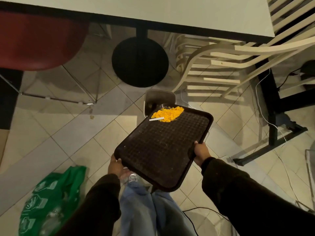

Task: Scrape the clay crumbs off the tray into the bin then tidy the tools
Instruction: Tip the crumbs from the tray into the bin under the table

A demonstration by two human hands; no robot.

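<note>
Nearest to me, below the tray, are my jeans (pixel 144 206) and one shoe (pixel 132 177), feet planted on the tiled floor (pixel 51 133); a green plastic bag (pixel 51 198) lies by my left foot, clear of the work.

Left hand (pixel 116 166): fingers curled closed around the near left corner of the tray (pixel 162 147), thumb on the upper rim, remaining fingers underneath and not visible. Right hand (pixel 202 153): likewise closed on the right edge, thumb tip over the rim. Two spread grips are used, I judge, so that tilt can be controlled.

Tray condition: dark, textured surface, held clear of the floor and apparently tipped away from me. Near portion is bare apart from faint dust. The orange clay crumbs (pixel 167 114) are heaped at the far corner, which is consistent with the slope. A small white stick-like tool (pixel 156 119) lies touching the near side of the heap; its exact type cannot be determined.

Beyond the far corner stands the bin (pixel 158 97), open-topped, partly hidden by the tray. The corner overhangs its mouth, so crumbs should drop inside.

Risk noted: the white tool may slide in with the crumbs.

Farther off: a round black table base (pixel 139 62), a red chair (pixel 37 40), slatted cream chairs (pixel 213 68), and the table edge (pixel 170 12).
</note>
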